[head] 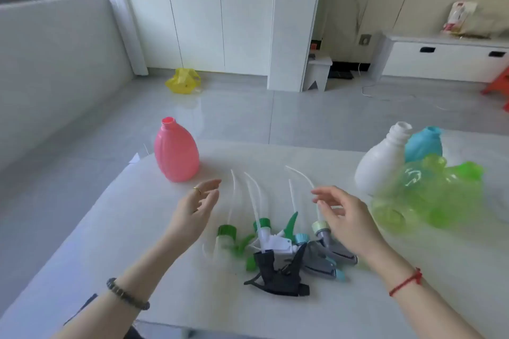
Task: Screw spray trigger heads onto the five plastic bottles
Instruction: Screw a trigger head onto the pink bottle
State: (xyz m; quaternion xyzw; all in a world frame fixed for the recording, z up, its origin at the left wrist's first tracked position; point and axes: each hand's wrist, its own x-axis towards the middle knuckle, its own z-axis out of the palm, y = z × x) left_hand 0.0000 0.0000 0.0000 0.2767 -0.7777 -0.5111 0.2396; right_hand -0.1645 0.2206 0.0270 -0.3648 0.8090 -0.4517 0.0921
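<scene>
Hovering over trigger heads (278, 250), left hand (192, 212) spread; right hand (347, 217) seemingly spread too.

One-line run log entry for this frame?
phase: pre-grasp | left hand: open, empty | right hand: open, above trigger heads | pink bottle: upright, uncapped | heads fitted: none

The bench (143, 228) lies bare along its left side and near edge, so a hand could pass freely there. The pink bottle (176, 150) stands alone at the far left, with open surface all round it. In the middle, a tangled heap of trigger heads (281, 253) blocks the way, their white dip tubes (254, 195) fanning away towards the far edge. On the right, the white bottle (381, 162), blue bottle (424, 143) and green bottles (429, 195) crowd together, leaving little room between them.
</scene>
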